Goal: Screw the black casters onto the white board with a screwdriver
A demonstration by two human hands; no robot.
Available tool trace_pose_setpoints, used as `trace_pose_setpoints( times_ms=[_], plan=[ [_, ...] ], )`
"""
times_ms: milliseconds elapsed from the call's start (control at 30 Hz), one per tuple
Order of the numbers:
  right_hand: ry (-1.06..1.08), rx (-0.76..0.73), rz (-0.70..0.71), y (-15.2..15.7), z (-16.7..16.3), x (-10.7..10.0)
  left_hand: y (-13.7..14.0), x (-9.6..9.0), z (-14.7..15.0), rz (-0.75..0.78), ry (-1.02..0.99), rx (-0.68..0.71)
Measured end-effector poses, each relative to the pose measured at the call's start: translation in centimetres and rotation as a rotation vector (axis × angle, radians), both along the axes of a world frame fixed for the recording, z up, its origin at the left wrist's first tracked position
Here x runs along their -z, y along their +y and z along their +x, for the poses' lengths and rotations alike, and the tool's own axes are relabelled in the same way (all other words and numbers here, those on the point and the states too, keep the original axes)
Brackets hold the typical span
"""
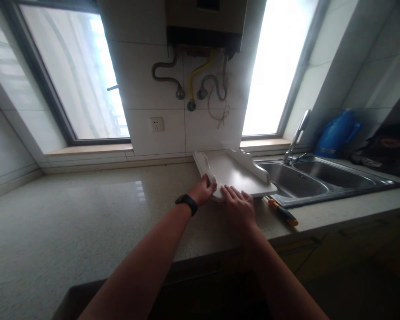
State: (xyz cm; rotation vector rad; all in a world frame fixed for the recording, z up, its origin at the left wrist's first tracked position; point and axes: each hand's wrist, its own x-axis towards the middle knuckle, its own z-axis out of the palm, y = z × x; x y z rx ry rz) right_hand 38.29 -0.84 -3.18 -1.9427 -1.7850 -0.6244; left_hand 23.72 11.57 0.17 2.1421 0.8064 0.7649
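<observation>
A white shelf (231, 166) with raised, wavy-edged side pieces lies on the counter beside the sink. My left hand (202, 190), with a black watch on its wrist, is closed around the front end of the shelf's left side piece (206, 165). On the shelf's front edge rests my right hand (238, 204), its fingers stretched out flat; its thumb is partly visible. The right side piece (251, 165) stands up from the board, apart from both hands. Just right of my right hand, a screwdriver (283, 212) with a black and orange handle lies on the counter, its tip toward the shelf.
The speckled counter (96, 213) runs along a tiled wall. To the right sits a double steel sink (295, 182) with a faucet (296, 138), and behind it a blue jug (338, 133). A water heater (205, 22) with hoses hangs above, near a wall socket (156, 124).
</observation>
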Motion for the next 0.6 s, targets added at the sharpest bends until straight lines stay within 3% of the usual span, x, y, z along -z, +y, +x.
trace_pose_setpoints(
  times_ms=[333, 467, 600],
  plan=[
    [0.037, -0.003, 0.007, 0.3, 2.4, 1.1, -0.6, 0.3, 2.0, 0.043, 0.037, -0.037],
    [0.062, -0.013, 0.039, 0.6, 2.1, 1.6, -1.3, 0.5, 0.5, 0.062, 0.080, -0.020],
    [0.075, -0.063, 0.093, 0.1, 2.1, 2.2, -3.4, 1.1, -3.4, 0.090, 0.184, -0.009]
  ],
)
